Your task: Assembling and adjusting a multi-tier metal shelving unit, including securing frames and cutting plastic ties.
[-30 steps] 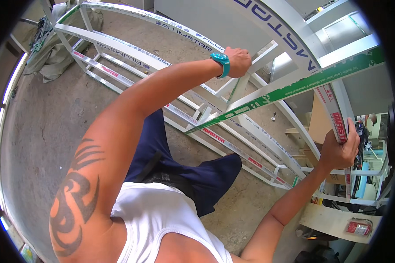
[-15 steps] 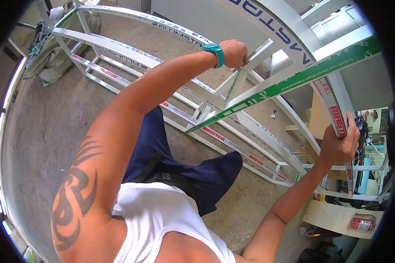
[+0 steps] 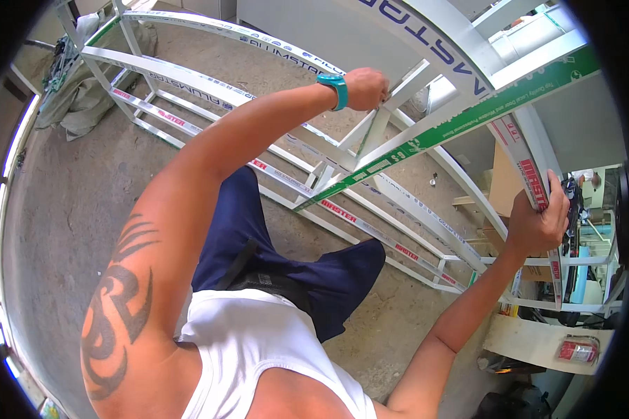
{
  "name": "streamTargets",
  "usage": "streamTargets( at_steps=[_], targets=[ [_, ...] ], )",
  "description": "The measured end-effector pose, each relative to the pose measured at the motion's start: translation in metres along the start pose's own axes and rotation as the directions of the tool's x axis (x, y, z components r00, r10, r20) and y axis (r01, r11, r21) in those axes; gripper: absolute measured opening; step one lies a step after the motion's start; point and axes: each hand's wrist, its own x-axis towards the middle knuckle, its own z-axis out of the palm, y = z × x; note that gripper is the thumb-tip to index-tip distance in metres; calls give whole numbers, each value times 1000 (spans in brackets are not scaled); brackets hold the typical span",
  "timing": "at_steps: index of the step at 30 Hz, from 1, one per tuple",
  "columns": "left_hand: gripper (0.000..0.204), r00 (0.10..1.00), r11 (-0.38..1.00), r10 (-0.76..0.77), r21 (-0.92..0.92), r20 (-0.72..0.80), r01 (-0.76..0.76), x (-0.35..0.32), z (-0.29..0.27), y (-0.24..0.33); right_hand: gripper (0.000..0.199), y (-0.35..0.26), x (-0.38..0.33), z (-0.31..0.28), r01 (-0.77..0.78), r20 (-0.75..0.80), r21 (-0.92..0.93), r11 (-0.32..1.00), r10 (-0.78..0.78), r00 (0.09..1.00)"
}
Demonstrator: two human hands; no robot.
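Note:
A large frame of white metal bars, partly covered with printed protective film, spans the view in front of me. My left hand (image 3: 367, 89), with a teal watch (image 3: 334, 91) at its wrist, is closed at the end of a short white bar (image 3: 404, 85). Its fingertips face away, so what they pinch is hidden. The right hand (image 3: 544, 218) wraps round a white bar with red-labelled film (image 3: 524, 162) on the frame's right side. Between the hands runs a long bar with green film (image 3: 437, 136), slanting up to the right.
Crumpled grey-green sheeting (image 3: 84, 112) lies on the concrete floor (image 3: 70, 209) by the frame's far left end. Brown cardboard (image 3: 504, 183) stands behind the right side. A cream curved surface (image 3: 517, 342) at lower right carries a red-and-white packet (image 3: 579, 349).
The view and frame have shifted slightly. My left hand sits a little further left and my right hand a little higher in the picture; both stay at the same bars.

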Motion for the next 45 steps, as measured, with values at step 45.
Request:
streamTargets(
  at_steps=[45],
  targets=[
    [26,984,971,167,-163,-66,-176,21,87,-160,27,-36,19,14,-47,-116,55,997,53,992]
  ],
)
